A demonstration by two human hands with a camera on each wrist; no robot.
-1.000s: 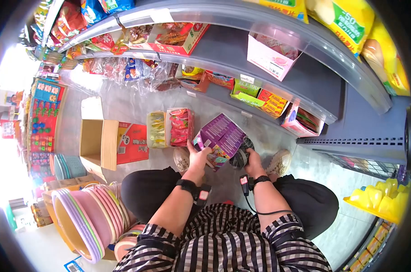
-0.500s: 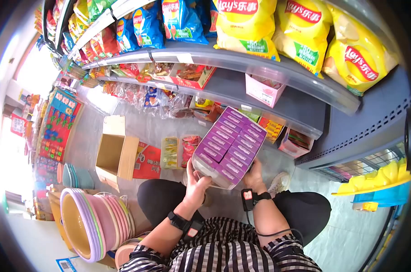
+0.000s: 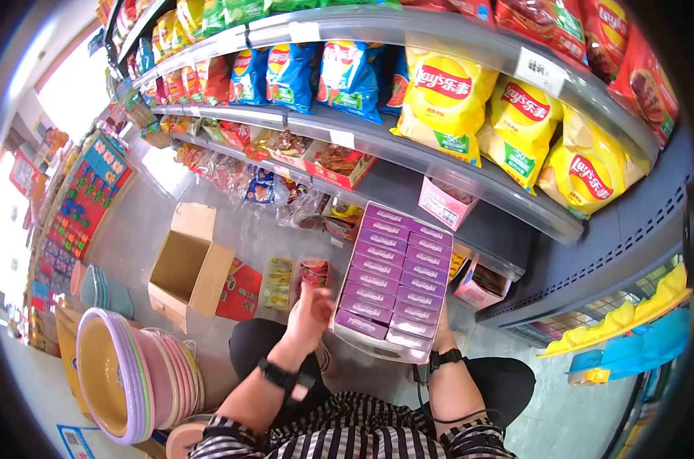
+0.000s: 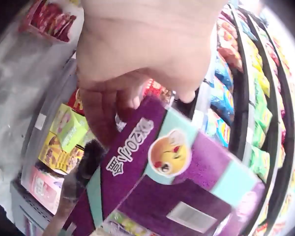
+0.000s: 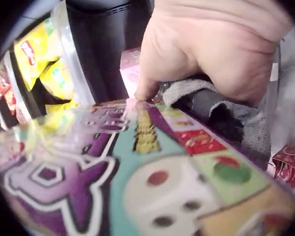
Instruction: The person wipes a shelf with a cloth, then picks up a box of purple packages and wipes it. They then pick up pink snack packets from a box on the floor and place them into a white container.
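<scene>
The shelf unit curves across the upper half and down the right of the frame. At centre, the purple box is held aslant, its broad face turned toward the head camera, perhaps for viewing. The open carton stands left of centre, flaps spread, probably for easy access. The right hand grips the box's lower right side, seemingly bearing its weight; most fingers are hidden. The left hand, fingers loosely bent, grips nothing beside the lower-left edge. A dark cloth bunches under the right palm.
</scene>
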